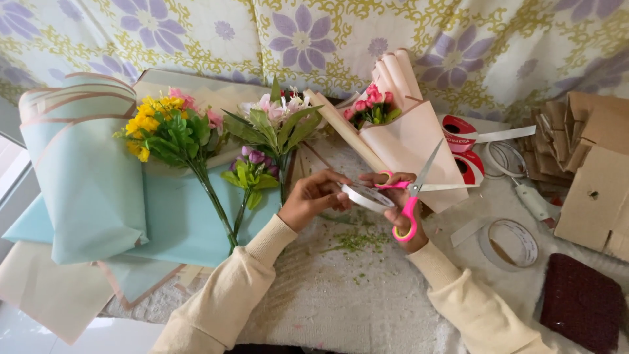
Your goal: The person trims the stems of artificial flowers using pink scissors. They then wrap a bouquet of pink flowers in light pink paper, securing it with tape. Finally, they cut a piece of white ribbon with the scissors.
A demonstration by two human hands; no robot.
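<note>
My left hand [313, 196] grips a white roll of tape [367, 196] at its near edge. My right hand [403, 206] holds pink-handled scissors [409, 196], blades open and pointing up to the right, over a strip of tape stretched to the right. Just behind them lies a small bouquet of pink buds wrapped in peach paper [409, 141]. Loose yellow and pink flowers [170, 131] and a bunch with purple buds [268, 131] lie on pale blue wrapping paper [85, 183] to the left.
Two red-and-white tape rolls [462, 147] sit behind the bouquet. A clear tape roll [511, 244], a white glue gun [534, 200], cardboard pieces [593, 177] and a dark red knitted item [583, 301] lie at the right. Green trimmings litter the white mat [347, 288].
</note>
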